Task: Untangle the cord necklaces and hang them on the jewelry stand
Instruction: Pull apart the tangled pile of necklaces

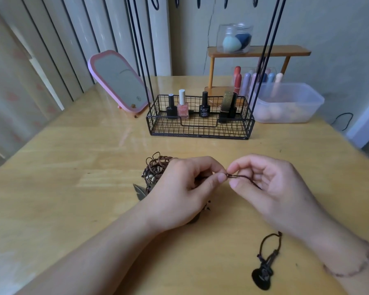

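right now the dark cord (235, 176) is stretched short between both hands, low over the table (73, 167) near its middle. the left hand (183, 188) pinches one end of that short stretch with thumb and forefinger curled on it, and the right hand (264, 186) pinches the other, fingertips almost touching. the cord runs on under the right palm toward a dark pendant (262, 275) lying on the table by the right wrist. the rest of the tangle (156, 171), brown loops with beads, sits just behind the left hand, partly hidden by it.

the risk, as i judge it, is pulling the 2 pinches apart too hard: that would tighten the knot rather than loosen it. a tug could also drag the pendant across the wood or pull the tangle along.

for room, the near half of the table is open on both sides of the hands. the jewelry stand (200, 126), a black wire basket with tall rods, stands well apart toward the back, holding nail polish bottles (182, 107). its hooks are mostly cut off at the top, so lifting a necklace there means reaching up and over the bottles.
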### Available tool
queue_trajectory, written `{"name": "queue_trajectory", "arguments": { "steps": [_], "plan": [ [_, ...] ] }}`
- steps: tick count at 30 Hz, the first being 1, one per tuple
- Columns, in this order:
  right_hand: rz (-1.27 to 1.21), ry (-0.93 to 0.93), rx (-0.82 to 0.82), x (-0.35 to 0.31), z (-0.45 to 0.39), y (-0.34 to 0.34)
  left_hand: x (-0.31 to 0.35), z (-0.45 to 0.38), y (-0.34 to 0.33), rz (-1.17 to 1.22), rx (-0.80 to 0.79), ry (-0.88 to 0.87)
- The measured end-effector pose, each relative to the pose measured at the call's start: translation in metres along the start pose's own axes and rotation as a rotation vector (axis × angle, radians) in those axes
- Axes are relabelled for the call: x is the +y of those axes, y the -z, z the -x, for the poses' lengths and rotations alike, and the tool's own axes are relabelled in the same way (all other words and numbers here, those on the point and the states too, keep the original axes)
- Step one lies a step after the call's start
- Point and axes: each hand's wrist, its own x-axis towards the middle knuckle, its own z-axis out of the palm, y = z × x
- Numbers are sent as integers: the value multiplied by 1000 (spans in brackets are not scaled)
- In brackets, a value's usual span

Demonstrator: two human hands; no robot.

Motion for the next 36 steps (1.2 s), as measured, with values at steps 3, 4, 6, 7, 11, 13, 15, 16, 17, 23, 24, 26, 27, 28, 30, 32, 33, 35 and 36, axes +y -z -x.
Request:
{"name": "queue_trajectory", "arguments": {
  "steps": [3, 4, 6, 7, 11, 13, 15, 16, 17, 23, 24, 26, 27, 28, 30, 32, 33, 35, 36],
  "plan": [
    [119, 126, 111, -2, 3, -2, 1, 1, -1, 29, -13, 11],
    [188, 175, 142, -3, 3, -2, 1, 1, -1, 29, -11, 9],
    [295, 255, 160, -3, 3, -3, 1, 2, -1, 20, 2, 4],
    [315, 277, 164, -3, 3, -4, 1, 2, -1, 18, 8, -1],
    [264, 284, 169, -1, 4, -5, 2, 2, -1, -1, 18, -52],
    [187, 253, 173, -1, 4, -5, 2, 2, -1, -32, 42, -79],
    [153, 234, 171, -1, 3, -5, 3, 2, -1, -63, 62, -94],
    [174, 241, 166, -1, 3, -5, 2, 2, -1, -74, 64, -98],
    [220, 264, 162, -2, 2, -6, 2, 2, -1, -82, 62, -100],
    [316, 278, 116, 2, 0, -6, -1, 1, 0, -161, 39, -102],
    [322, 267, 110, 3, 0, -6, -1, 1, 0, -168, 35, -102],
    [316, 238, 101, 5, 0, -5, -2, 0, 0, -186, 35, -107],
    [305, 223, 96, 5, 0, -4, -2, 0, 0, -198, 36, -112],
    [292, 211, 90, 5, 1, -4, -2, 0, 1, -207, 35, -116],
    [257, 176, 88, 4, 1, -3, -2, 0, 2, -211, 29, -124],
    [205, 123, 93, 4, 0, -2, -1, 0, 4, -214, 18, -131],
    [197, 115, 94, 4, 0, -2, -1, 0, 5, -222, 12, -133],
    [238, 154, 88, 3, 1, -2, -1, 0, 6, -229, 4, -130],
    [267, 183, 79, 2, 1, -3, -1, 0, 6, -223, 3, -122]
  ]
}}
